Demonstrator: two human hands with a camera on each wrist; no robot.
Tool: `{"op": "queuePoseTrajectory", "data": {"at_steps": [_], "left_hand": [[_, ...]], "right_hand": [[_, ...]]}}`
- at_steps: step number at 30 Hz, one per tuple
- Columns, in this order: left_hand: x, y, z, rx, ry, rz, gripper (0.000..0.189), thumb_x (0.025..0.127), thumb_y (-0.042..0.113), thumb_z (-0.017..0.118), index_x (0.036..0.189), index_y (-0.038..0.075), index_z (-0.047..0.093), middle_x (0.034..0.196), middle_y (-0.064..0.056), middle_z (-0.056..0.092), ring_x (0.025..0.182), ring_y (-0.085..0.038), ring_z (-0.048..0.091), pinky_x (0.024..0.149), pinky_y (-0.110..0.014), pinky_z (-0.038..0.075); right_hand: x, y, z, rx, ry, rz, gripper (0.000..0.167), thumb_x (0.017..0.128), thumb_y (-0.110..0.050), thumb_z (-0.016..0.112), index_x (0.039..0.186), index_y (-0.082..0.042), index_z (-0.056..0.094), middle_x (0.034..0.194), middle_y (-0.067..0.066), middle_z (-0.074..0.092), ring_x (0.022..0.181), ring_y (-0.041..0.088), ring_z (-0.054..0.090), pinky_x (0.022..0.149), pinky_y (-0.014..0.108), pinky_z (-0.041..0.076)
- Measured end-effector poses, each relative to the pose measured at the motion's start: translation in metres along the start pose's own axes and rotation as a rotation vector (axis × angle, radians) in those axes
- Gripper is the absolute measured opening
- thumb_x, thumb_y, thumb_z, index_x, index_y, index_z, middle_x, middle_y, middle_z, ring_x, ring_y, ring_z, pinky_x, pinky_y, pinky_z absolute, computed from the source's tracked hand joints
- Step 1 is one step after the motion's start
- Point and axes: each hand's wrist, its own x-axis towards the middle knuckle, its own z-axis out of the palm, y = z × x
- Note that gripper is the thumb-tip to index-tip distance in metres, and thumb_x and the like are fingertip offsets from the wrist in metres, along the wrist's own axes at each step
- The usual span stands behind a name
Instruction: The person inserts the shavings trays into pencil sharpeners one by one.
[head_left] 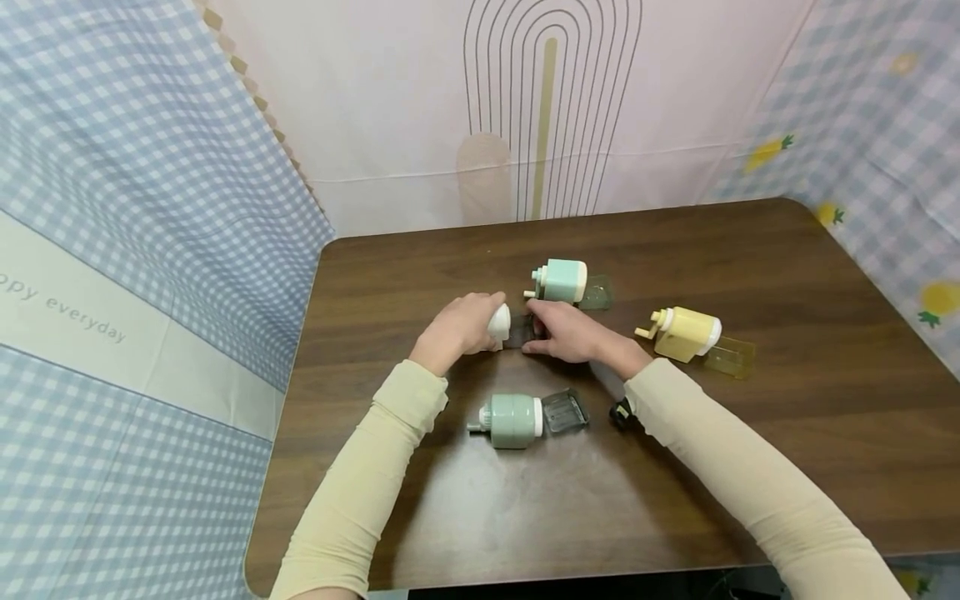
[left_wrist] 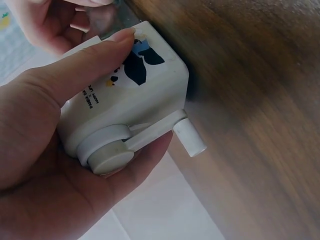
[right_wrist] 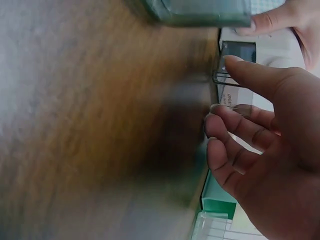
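Observation:
My left hand (head_left: 465,323) grips a white crank pencil sharpener (left_wrist: 160,85) around its body, thumb on the printed panda face. Its crank handle (left_wrist: 190,137) sticks out toward the left wrist camera. A dark see-through shavings drawer (head_left: 517,332) extends from the sharpener's right end. At that drawer, my right hand (head_left: 570,331) has thumb and fingers on its opposite sides and pinches it; the fingertips are partly hidden in the head view. Nearest the hands are a mint sharpener (head_left: 564,281) just behind and a grey-green sharpener (head_left: 513,421) in front.
Beside the mint sharpener its clear drawer (head_left: 597,293) lies out. The grey-green one has a dark drawer (head_left: 565,412) at its right end. Farther right lies a yellow sharpener (head_left: 686,333) with an amber drawer (head_left: 730,357). All rest on a brown wooden table (head_left: 375,275).

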Motion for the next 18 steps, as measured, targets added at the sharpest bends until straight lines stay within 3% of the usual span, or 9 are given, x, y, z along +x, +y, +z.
{"op": "queuePoseTrajectory", "data": {"at_steps": [5, 13, 18], "left_hand": [[0.0001, -0.0002, 0.0000, 0.005, 0.002, -0.001, 0.061, 0.089, 0.023, 0.089, 0.137, 0.010, 0.055, 0.125, -0.011, 0.067, 0.110, -0.029, 0.065, 0.097, -0.044, 0.054], [-0.0019, 0.0035, -0.0005, -0.003, 0.001, -0.010, 0.061, 0.090, 0.023, 0.089, 0.138, 0.010, 0.054, 0.125, -0.012, 0.067, 0.111, -0.030, 0.066, 0.096, -0.044, 0.055], [-0.0031, 0.0034, -0.0012, 0.000, 0.001, -0.015, 0.060, 0.090, 0.022, 0.088, 0.138, 0.010, 0.055, 0.126, -0.012, 0.067, 0.111, -0.030, 0.066, 0.096, -0.044, 0.055]], "right_hand": [[0.0034, -0.0008, 0.0039, 0.033, 0.022, -0.025, 0.039, 0.093, -0.021, 0.084, 0.114, -0.003, 0.057, 0.089, 0.007, 0.060, 0.076, 0.021, 0.053, 0.071, 0.044, 0.046], [0.0070, 0.0012, -0.0007, 0.084, -0.025, 0.043, 0.040, 0.092, -0.018, 0.085, 0.117, 0.001, 0.061, 0.092, 0.004, 0.064, 0.082, 0.019, 0.059, 0.081, 0.040, 0.050], [0.0104, 0.0009, 0.0013, 0.078, -0.008, -0.007, 0.037, 0.091, -0.022, 0.087, 0.113, -0.001, 0.066, 0.088, 0.003, 0.066, 0.079, 0.018, 0.060, 0.078, 0.040, 0.052]]}}
